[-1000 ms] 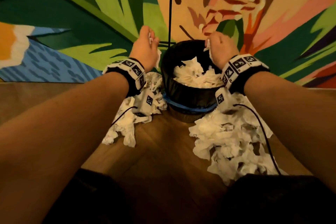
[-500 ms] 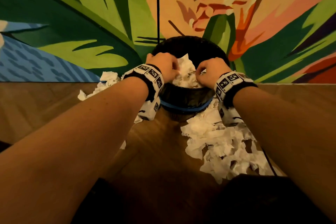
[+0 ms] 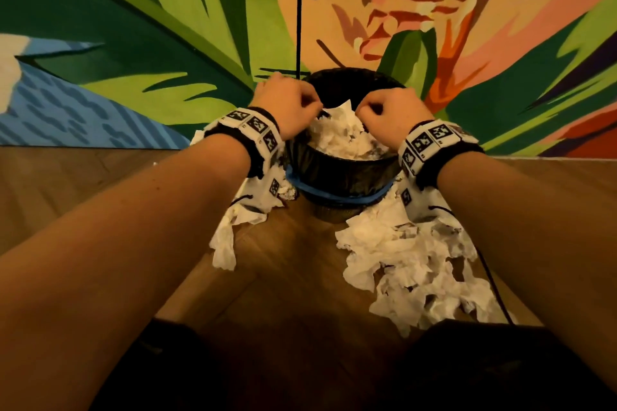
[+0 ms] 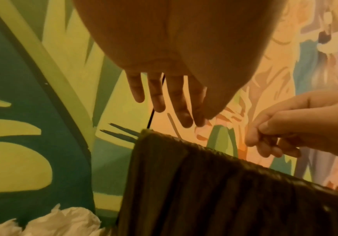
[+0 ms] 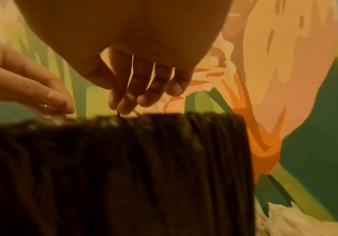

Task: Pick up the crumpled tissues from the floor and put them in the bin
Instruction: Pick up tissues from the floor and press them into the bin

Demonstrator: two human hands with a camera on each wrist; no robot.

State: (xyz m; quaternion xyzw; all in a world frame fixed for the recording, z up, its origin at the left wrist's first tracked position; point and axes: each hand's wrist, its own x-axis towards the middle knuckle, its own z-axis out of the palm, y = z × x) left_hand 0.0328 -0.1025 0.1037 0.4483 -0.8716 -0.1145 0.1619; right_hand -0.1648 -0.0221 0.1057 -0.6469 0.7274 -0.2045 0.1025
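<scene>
Now we hover both hands over the bin (image 3: 340, 173): left hand (image 3: 287, 107) and right hand (image 3: 389, 117) hang slack-fingered, holding nothing. Below and behind our fingers, the biggest heap of crumpled tissues (image 3: 410, 264) lies nearer the right hand.

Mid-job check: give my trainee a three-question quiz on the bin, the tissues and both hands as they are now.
1. True or false: the bin has a black liner held by a blue band.
2. Which floor side holds the larger tissue pile: A the person's left, B their right?
3. Fill in: both hands are above the ____.

Key: 1 true. 2 B, the right pile outsizes the left pile. 3 bin; left hand, right hand.
</scene>
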